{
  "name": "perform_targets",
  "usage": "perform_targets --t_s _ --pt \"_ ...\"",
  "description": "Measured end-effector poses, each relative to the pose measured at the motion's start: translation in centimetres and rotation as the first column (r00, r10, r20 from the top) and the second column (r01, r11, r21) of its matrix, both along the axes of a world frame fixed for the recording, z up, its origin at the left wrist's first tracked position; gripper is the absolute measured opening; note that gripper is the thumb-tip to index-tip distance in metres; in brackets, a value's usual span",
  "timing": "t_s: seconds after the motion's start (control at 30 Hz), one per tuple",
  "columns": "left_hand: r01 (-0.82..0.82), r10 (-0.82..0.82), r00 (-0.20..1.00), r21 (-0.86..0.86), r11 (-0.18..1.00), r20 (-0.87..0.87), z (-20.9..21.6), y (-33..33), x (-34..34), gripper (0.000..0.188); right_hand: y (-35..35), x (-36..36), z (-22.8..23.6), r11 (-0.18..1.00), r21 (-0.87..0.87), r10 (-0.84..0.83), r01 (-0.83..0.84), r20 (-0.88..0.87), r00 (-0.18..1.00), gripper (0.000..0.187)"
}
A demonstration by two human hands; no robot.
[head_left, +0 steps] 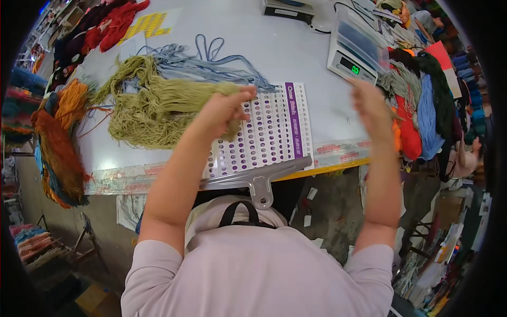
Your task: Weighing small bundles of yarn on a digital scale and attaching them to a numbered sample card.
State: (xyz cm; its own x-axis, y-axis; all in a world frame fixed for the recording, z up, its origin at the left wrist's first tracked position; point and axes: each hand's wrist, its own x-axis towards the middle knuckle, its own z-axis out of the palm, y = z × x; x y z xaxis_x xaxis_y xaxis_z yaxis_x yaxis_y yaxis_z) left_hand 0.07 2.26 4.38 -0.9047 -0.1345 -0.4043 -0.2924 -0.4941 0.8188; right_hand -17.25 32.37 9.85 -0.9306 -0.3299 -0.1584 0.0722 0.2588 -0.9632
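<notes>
While the left hand (228, 108) grasps an olive-green hank (153, 116), the right hand (369, 103) blurs beside a scale (353, 66)

Curled round a bundle of strands at one end of the olive-green hank, the left fingers are closed, with thumb and forefinger close together toward the right. The rest of the hank spreads leftward from those fingers over the white table (328, 108), combed fairly straight close to the grip and loose and crinkled farther out.

Directly under and to the right of the left fingers lies a white perforated card (269, 138) with rows of round holes and a purple band down its right side. Nearer the body than the left fingers, a large grey clip (253, 177) lies across the card's near edge. Just beyond the left fingers, pale blue strands (206, 68) run from behind the hank to the card's far edge; whether they pass through its holes cannot be told.

The right fingers look bent, but motion blur hides whether they hold anything. Just past their tips is the scale, its display lit green and a clear plastic tub (364, 39) on top. To the right of the right fingers hang a red hank (407, 137) and a light blue hank (430, 119). Far to the left of the left fingers, orange and rust hanks (58, 145) droop over the table's edge.
</notes>
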Motion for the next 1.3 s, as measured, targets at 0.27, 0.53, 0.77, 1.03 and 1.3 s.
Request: perform_targets --t_s 0.27,0.53,0.77,1.03,1.3 --pt "0.12 -0.068 0.988 -0.414 0.902 0.138 -3.2 4.0 -3.5 0.028 -12.2 4.9 -12.0 0.957 0.275 0.128 -0.09 -0.125 0.984 0.02" --pt "0.112 -0.063 0.993 -0.696 0.709 0.096 -6.2 3.3 -6.1 0.018 -12.8 6.9 -11.8 0.94 0.337 0.051 0.048 -0.276 0.96 0.014" --pt "0.123 -0.022 0.986 -0.635 0.763 0.164 -5.1 3.6 -6.6 0.014 -11.5 7.3 -12.4 0.991 0.124 0.113 -0.057 -0.509 0.853 0.016" --pt "-0.344 0.385 0.921 -0.571 0.745 -0.053 -1.8 -3.5 -3.3 0.022 -10.0 6.2 -11.7 0.915 0.403 0.271 -0.024 -0.57 0.776 0.028" --pt "-0.277 0.326 0.937 0.299 0.913 -0.128 -1.7 -1.3 -2.3 0.017 -10.2 5.7 -10.7 0.888 0.449 0.377 -0.102 -0.58 0.722 0.014"
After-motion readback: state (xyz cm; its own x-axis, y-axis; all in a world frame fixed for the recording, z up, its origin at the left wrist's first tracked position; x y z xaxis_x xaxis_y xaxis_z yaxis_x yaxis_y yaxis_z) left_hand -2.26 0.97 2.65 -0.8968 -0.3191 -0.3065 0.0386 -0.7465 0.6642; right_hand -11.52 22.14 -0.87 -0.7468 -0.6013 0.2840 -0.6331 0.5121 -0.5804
